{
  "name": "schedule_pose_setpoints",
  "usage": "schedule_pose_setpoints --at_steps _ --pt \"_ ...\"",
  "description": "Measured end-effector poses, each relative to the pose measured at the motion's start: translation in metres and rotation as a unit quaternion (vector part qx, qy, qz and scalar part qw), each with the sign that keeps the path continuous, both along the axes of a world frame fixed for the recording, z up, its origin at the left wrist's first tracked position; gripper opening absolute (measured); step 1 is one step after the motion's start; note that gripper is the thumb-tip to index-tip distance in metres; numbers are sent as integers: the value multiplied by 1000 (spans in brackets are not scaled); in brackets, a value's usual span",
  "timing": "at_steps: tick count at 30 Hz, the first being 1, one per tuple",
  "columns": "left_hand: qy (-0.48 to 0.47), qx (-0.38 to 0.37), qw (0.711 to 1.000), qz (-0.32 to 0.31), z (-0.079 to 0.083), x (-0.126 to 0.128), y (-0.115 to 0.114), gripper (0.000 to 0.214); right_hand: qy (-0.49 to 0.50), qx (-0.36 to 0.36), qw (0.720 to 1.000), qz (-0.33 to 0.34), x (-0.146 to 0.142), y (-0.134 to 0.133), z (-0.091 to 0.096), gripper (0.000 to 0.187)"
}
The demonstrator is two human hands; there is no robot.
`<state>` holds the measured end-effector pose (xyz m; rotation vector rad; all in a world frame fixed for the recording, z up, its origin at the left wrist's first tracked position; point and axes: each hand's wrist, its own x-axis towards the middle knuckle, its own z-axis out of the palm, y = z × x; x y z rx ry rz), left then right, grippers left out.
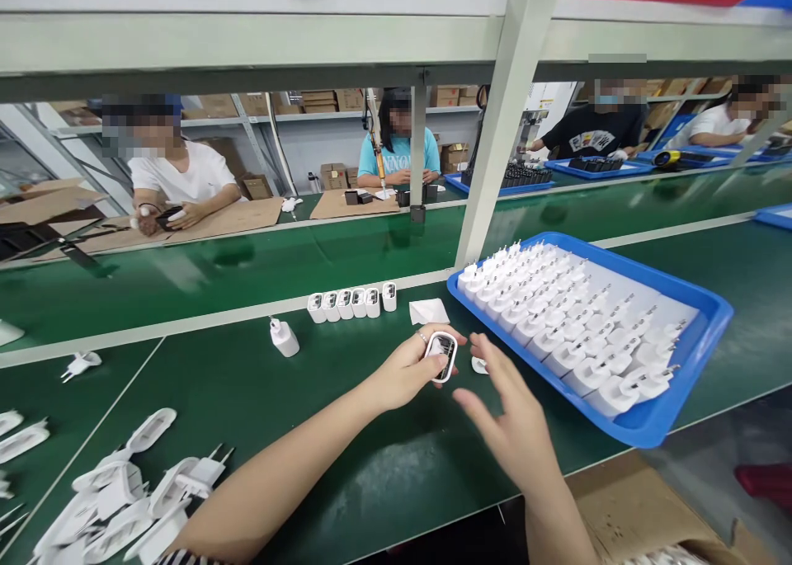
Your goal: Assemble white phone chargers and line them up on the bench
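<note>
The left grip (412, 373) curls inward — the right grip (512, 412) hovers, loosely spread.

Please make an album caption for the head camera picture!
Left hand holding a white housing, right hand open near a blue tray of white plugs.

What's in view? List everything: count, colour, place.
Held housing: 1, white, left hand
Housings: 6, white, centre row
Single plug: 1, white, centre-left
Loose pieces: many, white, left
Sheet: 1, white, right of housings
Part: 1, white, by right hand
Trays: several, blue, right side
Plugs: many, white, in nearest tray
Near bench: 1, green, foreground
Carton: 1, brown, lower right
Devices: many, black, across bench
Boxes: many, brown, background
Shelf: 1, pale, overhead
Co-workers: 4, varied tops, across bench
Left hand: 1, bare, holding housing
Right hand: 1, bare, beside it
</note>
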<state>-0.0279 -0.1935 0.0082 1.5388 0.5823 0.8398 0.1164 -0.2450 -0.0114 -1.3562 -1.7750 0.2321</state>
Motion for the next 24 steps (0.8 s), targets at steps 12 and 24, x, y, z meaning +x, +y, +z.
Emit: schedule_pose_setpoints --at_steps 12,24 --pt "193 -64 967 -154 -43 1 23 41 -186 -242 947 -99 35 45 -36 34" --pt "343 108 933 -6 -24 -15 30 62 94 -133 987 17 27 36 -23 21"
